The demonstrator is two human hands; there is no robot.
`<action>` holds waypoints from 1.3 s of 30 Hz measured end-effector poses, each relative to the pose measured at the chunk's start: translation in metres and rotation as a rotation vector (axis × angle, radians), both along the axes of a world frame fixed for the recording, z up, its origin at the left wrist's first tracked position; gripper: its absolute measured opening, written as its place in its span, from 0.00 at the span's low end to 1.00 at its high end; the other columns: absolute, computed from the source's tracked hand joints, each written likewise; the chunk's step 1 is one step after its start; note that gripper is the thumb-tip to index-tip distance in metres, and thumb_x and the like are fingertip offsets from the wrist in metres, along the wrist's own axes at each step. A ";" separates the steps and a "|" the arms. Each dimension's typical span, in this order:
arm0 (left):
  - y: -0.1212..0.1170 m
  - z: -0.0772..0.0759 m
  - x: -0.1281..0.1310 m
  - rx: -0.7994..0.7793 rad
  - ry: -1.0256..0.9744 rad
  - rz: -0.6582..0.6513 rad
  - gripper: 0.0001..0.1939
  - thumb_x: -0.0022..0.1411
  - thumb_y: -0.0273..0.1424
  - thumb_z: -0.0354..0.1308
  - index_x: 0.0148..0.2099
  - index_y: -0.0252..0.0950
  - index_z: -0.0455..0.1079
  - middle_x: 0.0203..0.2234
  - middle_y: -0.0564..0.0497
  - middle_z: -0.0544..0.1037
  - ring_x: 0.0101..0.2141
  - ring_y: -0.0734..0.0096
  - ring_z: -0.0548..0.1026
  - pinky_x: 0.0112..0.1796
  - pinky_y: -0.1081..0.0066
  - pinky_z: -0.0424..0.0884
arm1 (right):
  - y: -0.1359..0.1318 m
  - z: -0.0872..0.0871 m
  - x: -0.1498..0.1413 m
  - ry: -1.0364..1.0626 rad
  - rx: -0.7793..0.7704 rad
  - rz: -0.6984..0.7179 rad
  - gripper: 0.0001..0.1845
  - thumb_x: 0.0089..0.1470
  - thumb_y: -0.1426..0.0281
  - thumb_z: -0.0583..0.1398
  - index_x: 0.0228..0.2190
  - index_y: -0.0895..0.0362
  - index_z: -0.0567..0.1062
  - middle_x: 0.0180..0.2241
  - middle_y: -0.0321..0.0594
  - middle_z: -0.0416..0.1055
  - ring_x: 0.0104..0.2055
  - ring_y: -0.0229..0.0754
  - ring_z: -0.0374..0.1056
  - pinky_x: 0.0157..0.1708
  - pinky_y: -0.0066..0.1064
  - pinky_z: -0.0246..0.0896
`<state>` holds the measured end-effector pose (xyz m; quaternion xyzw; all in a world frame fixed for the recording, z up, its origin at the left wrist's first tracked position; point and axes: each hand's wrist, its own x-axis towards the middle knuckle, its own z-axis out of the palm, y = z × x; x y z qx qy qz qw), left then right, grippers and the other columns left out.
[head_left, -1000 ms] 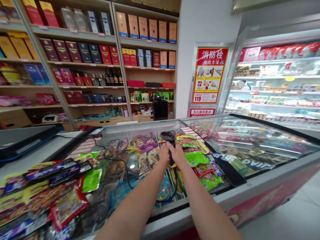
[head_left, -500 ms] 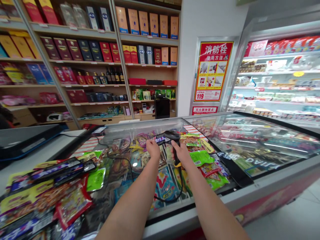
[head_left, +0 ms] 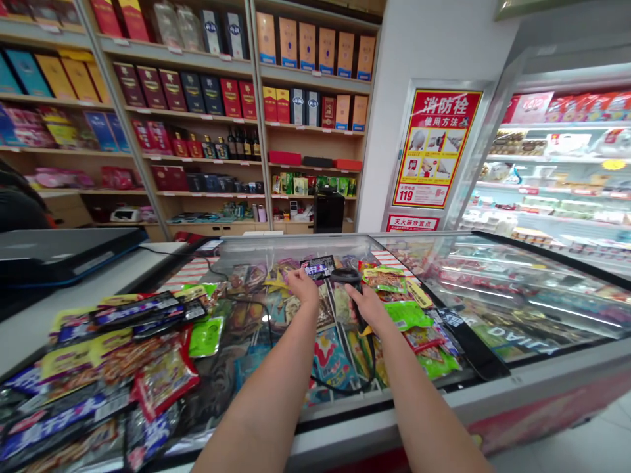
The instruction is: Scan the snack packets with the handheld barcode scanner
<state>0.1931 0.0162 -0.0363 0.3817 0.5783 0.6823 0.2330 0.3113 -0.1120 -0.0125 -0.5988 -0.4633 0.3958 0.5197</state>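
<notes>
My left hand (head_left: 302, 286) is closed on the left end of a small dark snack packet (head_left: 318, 267) with white and blue lettering, held over the freezer's glass top. My right hand (head_left: 365, 304) wraps round the handle of a black barcode scanner (head_left: 345, 276), whose head is beside the packet's right end. The scanner's cable (head_left: 373, 368) loops down over the glass. Right of my right hand lies a group of snack packets, among them a green packet (head_left: 407, 315). A larger heap of snack packets (head_left: 106, 361) is spread at the left.
The chest freezer (head_left: 355, 415) runs across in front of me, goods visible under its glass. A flat black device (head_left: 69, 253) sits on the white counter (head_left: 29, 322) at left. Behind stand shelves of boxed goods (head_left: 170, 92) and a lit refrigerated display (head_left: 566, 157).
My view has turned left, so the scene sits further right. The packet in my left hand now shows its lettered face more fully, and the scanner's head stands a little apart from it.
</notes>
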 end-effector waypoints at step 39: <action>-0.029 0.007 -0.090 -0.008 0.233 -0.015 0.07 0.57 0.30 0.51 0.27 0.39 0.58 0.23 0.53 0.69 0.30 0.68 0.69 0.39 0.66 0.66 | -0.007 -0.003 -0.032 0.246 -0.083 0.251 0.19 0.48 0.53 0.60 0.29 0.56 0.64 0.16 0.28 0.64 0.13 0.33 0.59 0.11 0.25 0.57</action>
